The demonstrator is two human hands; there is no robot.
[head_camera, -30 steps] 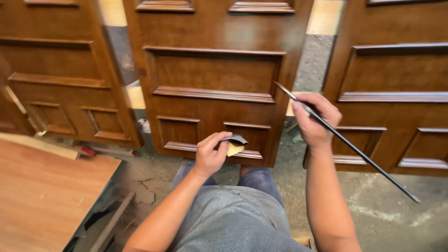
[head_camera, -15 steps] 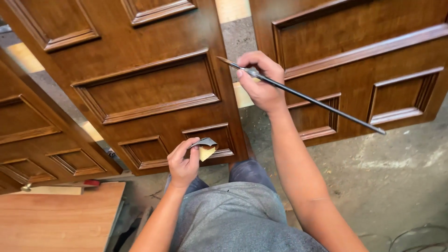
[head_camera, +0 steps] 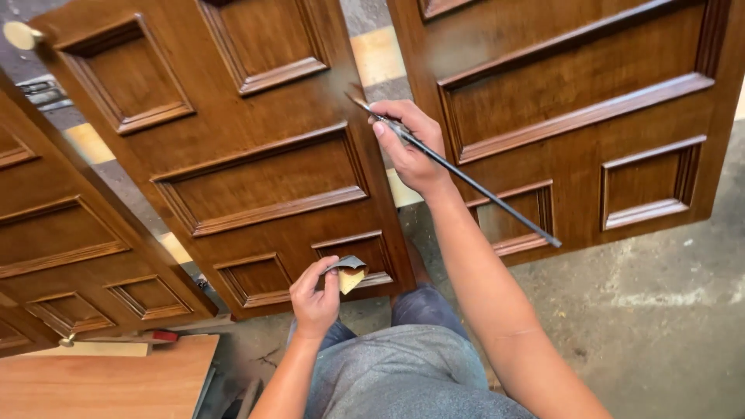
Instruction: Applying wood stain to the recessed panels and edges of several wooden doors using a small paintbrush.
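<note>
My right hand grips a long thin dark rod-like tool, its tip touching the right edge of the middle brown panelled door. The rod's handle runs down and right across a second door. My left hand holds a small folded piece of sandpaper, grey on one face and yellow on the other, close to the lower small panel of the middle door.
Several stained wooden doors lean upright side by side, one more at the left. A wooden board lies at lower left with a red-handled tool by it. Grey concrete floor spreads to the right.
The view has tilted and closed in on the doors. My right hand with the rod has moved left toward the middle door's edge. My left hand keeps the sandpaper near the lower panel.
</note>
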